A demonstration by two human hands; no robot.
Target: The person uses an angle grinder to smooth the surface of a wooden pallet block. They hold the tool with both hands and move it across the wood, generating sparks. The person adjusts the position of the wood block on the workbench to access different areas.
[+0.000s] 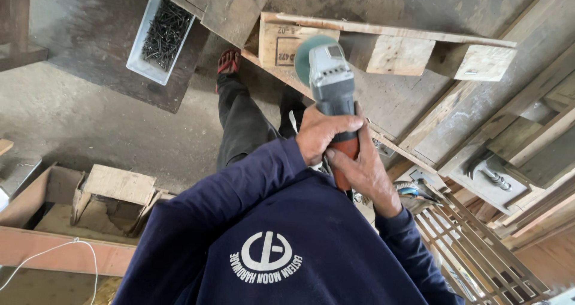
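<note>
A: Quick pass. What's in the hands?

B: Angle grinder (331, 80), grey head, orange-red grip. Both hands on it. Left hand (323, 134) wraps the body, fingers (346, 125) curled tight together around the grey-to-orange part. Right hand (366, 173) sits just behind it, fingers pressed together along the orange handle, thumb side toward the left knuckles. The two hands touch.

A: Disc?

B: Greenish disc (305, 56) sticks out past the left fingertips, at the far end of the tool. It's at the edge of a wooden pallet (389, 53); can't tell if it touches the wood.

A: Beyond the fingers?

B: Pallet blocks and slats just past the disc. Farther out, off the left hand's side, a white tray of dark screws (160, 32) on the concrete floor (78, 113), well apart. A sandalled foot (228, 61) is between tray and pallet.

A: Nearer side?

B: Open cardboard box (117, 191) well away from the left wrist. Metal grid (479, 251) near the right forearm. Navy sleeves (239, 185) on both arms.
</note>
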